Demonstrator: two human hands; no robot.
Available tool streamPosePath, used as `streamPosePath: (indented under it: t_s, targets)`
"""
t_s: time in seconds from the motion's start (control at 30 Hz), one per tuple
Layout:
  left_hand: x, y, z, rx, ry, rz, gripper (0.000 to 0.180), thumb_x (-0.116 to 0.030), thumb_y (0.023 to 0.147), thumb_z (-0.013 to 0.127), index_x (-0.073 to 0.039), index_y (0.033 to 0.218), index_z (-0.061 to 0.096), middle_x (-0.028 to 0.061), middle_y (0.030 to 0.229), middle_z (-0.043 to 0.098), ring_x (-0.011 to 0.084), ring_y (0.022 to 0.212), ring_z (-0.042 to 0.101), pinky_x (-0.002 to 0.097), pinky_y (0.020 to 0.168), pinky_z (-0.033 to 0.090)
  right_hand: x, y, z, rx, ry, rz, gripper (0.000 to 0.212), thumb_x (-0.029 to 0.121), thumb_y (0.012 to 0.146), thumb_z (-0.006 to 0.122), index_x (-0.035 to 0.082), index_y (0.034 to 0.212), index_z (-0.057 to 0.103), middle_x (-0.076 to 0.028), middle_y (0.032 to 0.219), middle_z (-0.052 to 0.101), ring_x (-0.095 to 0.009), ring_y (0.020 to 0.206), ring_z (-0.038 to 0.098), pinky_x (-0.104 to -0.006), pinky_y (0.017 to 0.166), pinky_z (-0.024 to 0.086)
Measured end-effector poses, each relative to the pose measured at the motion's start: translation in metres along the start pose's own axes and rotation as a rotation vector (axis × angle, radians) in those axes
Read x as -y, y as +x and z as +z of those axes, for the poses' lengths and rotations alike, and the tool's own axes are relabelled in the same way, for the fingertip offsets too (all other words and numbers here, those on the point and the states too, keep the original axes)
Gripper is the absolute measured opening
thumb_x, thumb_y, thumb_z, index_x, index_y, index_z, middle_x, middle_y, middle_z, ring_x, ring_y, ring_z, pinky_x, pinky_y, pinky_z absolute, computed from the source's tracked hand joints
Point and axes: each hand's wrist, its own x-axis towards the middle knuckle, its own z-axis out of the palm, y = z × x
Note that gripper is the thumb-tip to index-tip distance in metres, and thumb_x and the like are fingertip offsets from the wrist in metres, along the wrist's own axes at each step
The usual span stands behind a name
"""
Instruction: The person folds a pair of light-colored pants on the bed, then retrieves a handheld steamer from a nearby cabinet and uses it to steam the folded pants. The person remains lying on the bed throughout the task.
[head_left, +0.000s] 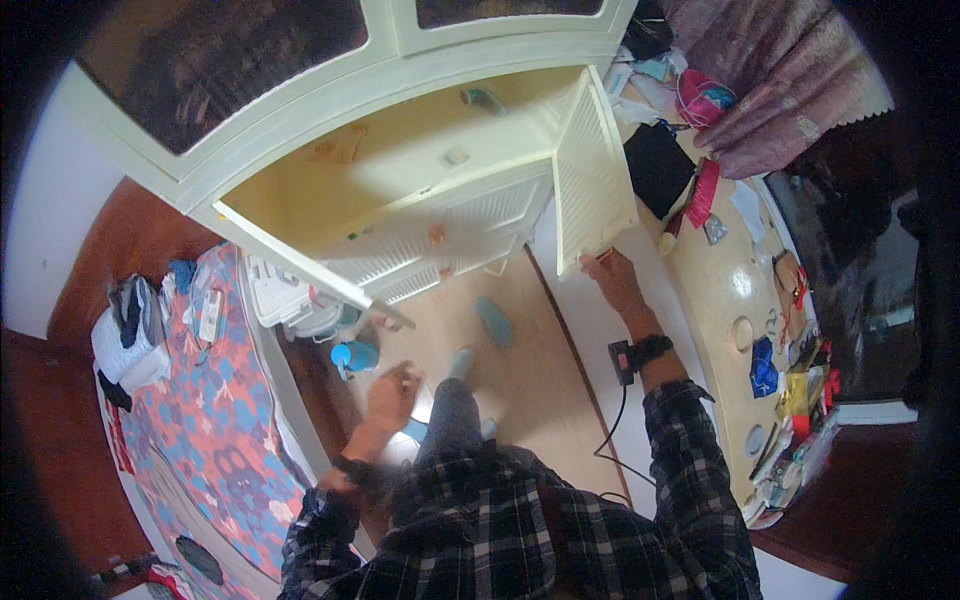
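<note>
A cream cabinet point(400, 190) stands in front of me with both louvered doors swung outward. My right hand point(615, 280) grips the free edge of the right door point(597, 170), fingers closed at its near corner. The left door point(300, 257) juts toward me at the other side. My left hand point(392, 398) hangs a little short of that door's end, apart from it and blurred; its fingers look bent. Inside the cabinet lie a grey-green tube-like thing point(485, 101) and a small pale object point(455, 156). Below my left hand's side stands a blue pump bottle point(355, 356).
White plastic containers point(290, 295) crowd the left door's underside. A bed with flowered bedding point(215, 400) runs along the left. On the right, a long pale surface point(710, 330) carries loose clutter. A slipper point(494, 322) lies on the floor; a black cable point(610, 440) hangs from my right wrist.
</note>
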Motion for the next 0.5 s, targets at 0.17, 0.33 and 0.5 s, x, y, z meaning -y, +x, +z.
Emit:
streamPosePath:
  t_s: [0.17, 0.33, 0.5]
  targets:
    - [-0.094, 0.074, 0.049, 0.116, -0.061, 0.525, 0.033, -0.021, 0.096, 0.063, -0.002, 0.123, 0.063, 0.0217, 0.11, 0.068, 0.0314, 0.093, 0.071, 0.0402, 0.078, 0.058, -0.001, -0.002, -0.009, 0.011, -0.012, -0.037, 0.045, 0.041, 0.092, 0.068, -0.001, 0.107, 0.066, -0.017, 0.093, 0.073, -0.03, 0.088, 0.071, -0.0401, 0.08, 0.054]
    - [-0.207, 0.204, 0.083, 0.014, -0.578, 0.455, 0.027, -0.02, 0.097, 0.06, -0.001, 0.116, 0.064, 0.018, 0.105, 0.07, 0.0292, 0.089, 0.069, 0.0377, 0.079, 0.055, -0.017, -0.002, -0.031, 0.084, -0.108, -0.032, 0.042, 0.036, 0.091, 0.07, 0.001, 0.114, 0.066, -0.022, 0.109, 0.071, -0.033, 0.103, 0.07, -0.043, 0.085, 0.054]
    - [-0.22, 0.437, 0.124, -0.21, -0.548, 0.355, 0.027, -0.019, 0.096, 0.061, -0.007, 0.12, 0.065, 0.0096, 0.101, 0.071, 0.0211, 0.086, 0.067, 0.0358, 0.074, 0.055, -0.035, -0.009, -0.035, 0.033, -0.242, -0.225, 0.054, 0.027, 0.086, 0.08, 0.004, 0.13, 0.06, -0.016, 0.133, 0.062, -0.034, 0.122, 0.058, -0.0451, 0.101, 0.048]
